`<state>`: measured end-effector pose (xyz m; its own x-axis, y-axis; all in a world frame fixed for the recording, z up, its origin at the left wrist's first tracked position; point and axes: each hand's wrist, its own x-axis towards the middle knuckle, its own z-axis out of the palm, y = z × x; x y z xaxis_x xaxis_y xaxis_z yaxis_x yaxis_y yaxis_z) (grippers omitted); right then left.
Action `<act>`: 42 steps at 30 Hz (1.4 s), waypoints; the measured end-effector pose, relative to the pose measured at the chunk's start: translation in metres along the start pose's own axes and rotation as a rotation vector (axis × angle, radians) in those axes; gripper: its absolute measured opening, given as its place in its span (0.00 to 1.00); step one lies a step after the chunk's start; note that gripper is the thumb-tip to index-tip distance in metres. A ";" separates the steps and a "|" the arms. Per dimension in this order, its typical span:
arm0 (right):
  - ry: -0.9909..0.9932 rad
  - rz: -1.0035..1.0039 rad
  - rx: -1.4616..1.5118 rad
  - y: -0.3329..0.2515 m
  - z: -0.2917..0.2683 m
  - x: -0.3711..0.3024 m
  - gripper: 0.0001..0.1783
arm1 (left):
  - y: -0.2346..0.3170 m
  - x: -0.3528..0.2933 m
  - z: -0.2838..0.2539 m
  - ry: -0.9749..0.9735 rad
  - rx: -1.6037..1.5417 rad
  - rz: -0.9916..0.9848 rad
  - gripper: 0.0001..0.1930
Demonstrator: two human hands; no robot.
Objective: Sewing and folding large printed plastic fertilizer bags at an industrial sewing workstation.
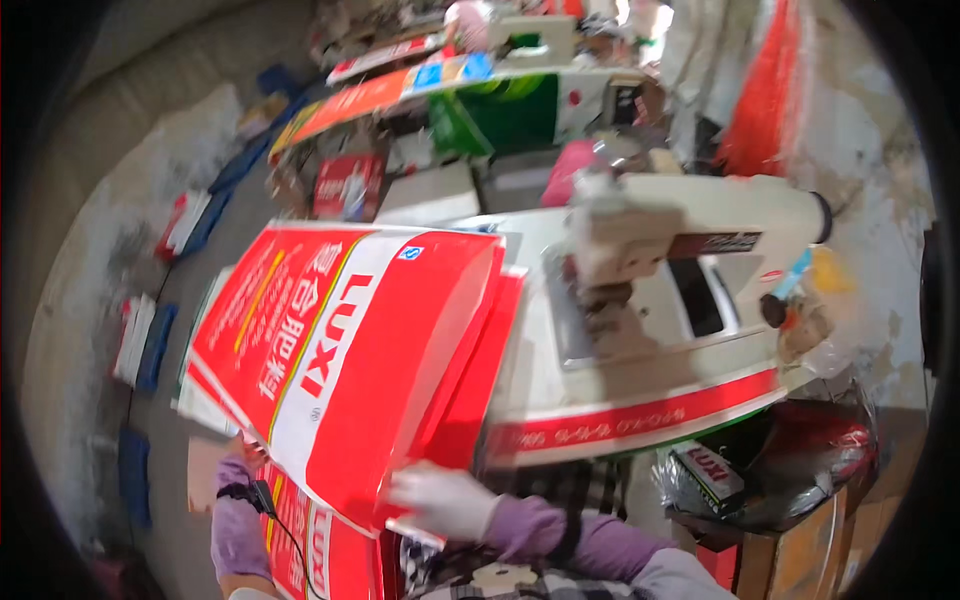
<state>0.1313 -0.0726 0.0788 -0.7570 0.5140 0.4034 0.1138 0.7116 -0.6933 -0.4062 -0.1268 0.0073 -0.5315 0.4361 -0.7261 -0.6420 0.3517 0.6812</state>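
Note:
A red-and-white printed woven sack lies tilted in front of me, its near edge raised off a second red sack beneath it. My left hand is at the sack's lower left edge, fingers closed on it and partly hidden by it. At the lower right corner, my right hand wears a white glove and is closed around the sack's edge, slightly blurred. More red-and-white sacks hang below, between my forearms. To the right stands a white industrial sewing machine, apart from both hands.
The sewing machine's table has a red printed strip along its front edge. Right of it sit a plastic-wrapped bundle and cardboard boxes. Farther back are a green-and-orange sheet, a red box and another sewing machine.

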 end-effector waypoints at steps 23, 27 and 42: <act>-0.400 0.098 0.284 -0.011 0.233 0.062 0.36 | -0.412 -0.477 -0.494 1.113 1.085 0.342 0.10; -0.022 0.271 -0.243 0.105 0.243 0.007 0.22 | -0.471 -0.354 -0.321 0.565 1.189 0.108 0.15; -0.312 0.406 0.096 0.076 0.165 -0.058 0.15 | -0.183 -0.198 -0.061 0.312 1.548 1.252 0.46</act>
<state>0.0778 -0.1277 -0.0957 -0.8217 0.5618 -0.0960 0.3893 0.4303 -0.8144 -0.2174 -0.3276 0.0207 -0.3895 0.8869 0.2484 0.9209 0.3788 0.0914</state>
